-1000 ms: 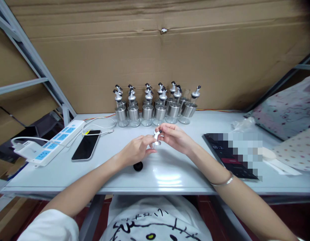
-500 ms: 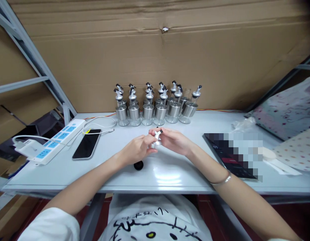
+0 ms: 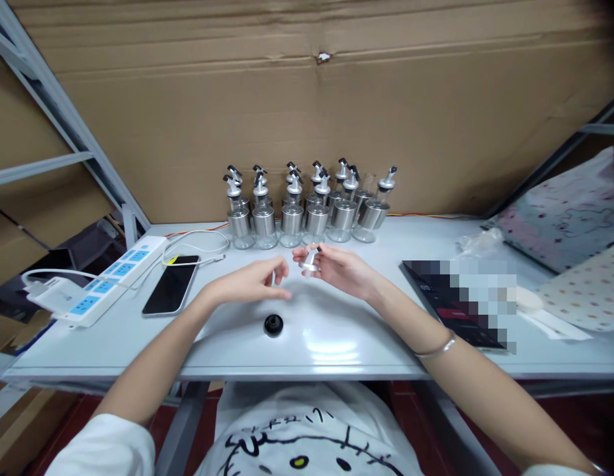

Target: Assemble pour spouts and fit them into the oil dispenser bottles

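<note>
My right hand [image 3: 343, 270] holds a silver pourer top [image 3: 311, 259] with a small black tip, its fingers curled round it above the middle of the table. To its left, my left hand [image 3: 255, 280] is apart from the pourer, fingers spread and bent, with nothing in them. Below my left hand, a round black stopper piece [image 3: 274, 324] lies on the white table [image 3: 227, 350]. Behind both hands stand several glass bottles with steel sleeves [image 3: 291, 218], most topped with silver and black pourers.
At the left are a white power strip [image 3: 113, 281], a charging cable and a phone [image 3: 171, 285]. A tablet [image 3: 450, 307], a clear plastic bag [image 3: 480, 243] and patterned fabric [image 3: 575, 211] are at the right. Cardboard [image 3: 267, 106] rises behind the bottles.
My left hand has let go of the pourer top and moved left, opening. My right hand keeps the pourer, slightly raised. The black stopper piece is now fully uncovered.
</note>
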### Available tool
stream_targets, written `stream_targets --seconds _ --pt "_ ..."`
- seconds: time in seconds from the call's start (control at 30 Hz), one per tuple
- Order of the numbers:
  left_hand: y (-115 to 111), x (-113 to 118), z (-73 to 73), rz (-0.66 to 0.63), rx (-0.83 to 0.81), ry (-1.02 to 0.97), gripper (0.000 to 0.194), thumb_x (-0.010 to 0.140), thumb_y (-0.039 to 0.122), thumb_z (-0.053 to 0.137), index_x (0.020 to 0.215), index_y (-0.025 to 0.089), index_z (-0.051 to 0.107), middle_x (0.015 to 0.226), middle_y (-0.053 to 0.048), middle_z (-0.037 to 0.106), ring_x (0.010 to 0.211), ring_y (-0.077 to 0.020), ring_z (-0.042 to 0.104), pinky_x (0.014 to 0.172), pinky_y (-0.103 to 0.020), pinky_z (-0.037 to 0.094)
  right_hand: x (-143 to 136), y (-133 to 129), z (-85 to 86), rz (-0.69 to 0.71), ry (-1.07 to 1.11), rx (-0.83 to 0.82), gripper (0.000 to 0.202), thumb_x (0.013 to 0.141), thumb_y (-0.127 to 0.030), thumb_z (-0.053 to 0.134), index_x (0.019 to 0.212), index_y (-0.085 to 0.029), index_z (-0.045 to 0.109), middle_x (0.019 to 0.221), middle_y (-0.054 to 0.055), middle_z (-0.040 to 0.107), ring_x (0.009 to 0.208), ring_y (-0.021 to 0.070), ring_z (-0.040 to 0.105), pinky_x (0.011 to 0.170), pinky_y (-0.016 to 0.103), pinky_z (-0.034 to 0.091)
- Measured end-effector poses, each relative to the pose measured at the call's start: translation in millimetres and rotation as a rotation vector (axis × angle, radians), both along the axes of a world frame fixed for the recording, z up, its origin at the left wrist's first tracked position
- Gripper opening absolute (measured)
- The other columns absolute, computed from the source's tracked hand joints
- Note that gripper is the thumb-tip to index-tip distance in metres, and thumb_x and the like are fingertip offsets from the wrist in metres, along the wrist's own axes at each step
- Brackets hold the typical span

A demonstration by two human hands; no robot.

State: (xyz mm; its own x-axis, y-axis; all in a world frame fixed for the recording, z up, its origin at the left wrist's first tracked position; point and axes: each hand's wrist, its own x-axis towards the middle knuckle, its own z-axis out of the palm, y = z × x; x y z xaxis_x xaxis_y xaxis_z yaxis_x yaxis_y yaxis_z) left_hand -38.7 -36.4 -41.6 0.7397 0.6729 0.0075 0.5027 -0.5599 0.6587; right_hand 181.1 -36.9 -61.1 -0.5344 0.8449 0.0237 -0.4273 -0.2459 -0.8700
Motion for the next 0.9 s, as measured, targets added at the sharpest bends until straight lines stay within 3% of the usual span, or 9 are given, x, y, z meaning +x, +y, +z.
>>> stream_targets --seconds 0.1,0.23,0.43,0.67,0.9 --pt "4.6 -5.5 3.5 -0.189 -0.316 0.186 0.026 0.075 0.036 0.067 0.088 0.015 0.056 0.065 0.004 0.051 0.058 -0.0093 0.047 0.052 -0.019 0.036 -1.1 -0.7 -0.3 -0.005 0.023 -0.031 0.02 0.077 -0.038 0.069 0.081 -0.018 0.067 0.088 0.003 0.064 0.085 0.0139 0.058 0.07 0.026 0.047" --pt "4.7 -4.6 1.6 -0.247 -0.464 0.209 0.018 0.076 0.032 0.064 0.079 0.014 0.062 0.066 0.001 0.058 0.057 -0.0092 0.048 0.053 -0.02 0.037 -4.7 -2.8 -0.8 -0.002 0.008 -0.062 0.023 0.077 -0.04 0.068 0.08 -0.017 0.066 0.086 0.003 0.062 0.082 0.0133 0.058 0.068 0.025 0.047" --pt "3.0 0.9 -3.4 -0.084 -0.399 -0.026 0.016 0.082 0.027 0.057 0.076 0.013 0.057 0.067 0.001 0.058 0.055 -0.0073 0.05 0.056 -0.02 0.04 -5.3 0.9 -2.3 -0.142 0.013 -0.103 0.03 0.068 -0.043 0.077 0.075 -0.017 0.065 0.078 0.001 0.064 0.076 0.0121 0.062 0.066 0.024 0.049" --pt "12.8 9.7 -20.8 0.331 -0.155 -0.485 0.025 0.082 0.037 0.058 0.077 0.014 0.051 0.072 -0.002 0.064 0.058 -0.0097 0.057 0.061 -0.023 0.041 -2.8 6.9 -5.3 -0.36 0.007 -0.045 0.033 0.06 -0.042 0.081 0.071 -0.017 0.064 0.072 0.0 0.066 0.071 0.0104 0.062 0.078 0.025 0.05" --pt "4.8 19.7 -15.7 0.363 -0.258 -0.725 0.036 0.077 0.048 0.063 0.076 0.015 0.05 0.074 -0.003 0.068 0.061 -0.0113 0.062 0.065 -0.026 0.046 -2.8 7.5 -5.4 -0.458 0.078 -0.027 0.028 0.058 -0.034 0.084 0.068 -0.02 0.062 0.072 -0.003 0.067 0.073 0.0088 0.063 0.079 0.022 0.052"
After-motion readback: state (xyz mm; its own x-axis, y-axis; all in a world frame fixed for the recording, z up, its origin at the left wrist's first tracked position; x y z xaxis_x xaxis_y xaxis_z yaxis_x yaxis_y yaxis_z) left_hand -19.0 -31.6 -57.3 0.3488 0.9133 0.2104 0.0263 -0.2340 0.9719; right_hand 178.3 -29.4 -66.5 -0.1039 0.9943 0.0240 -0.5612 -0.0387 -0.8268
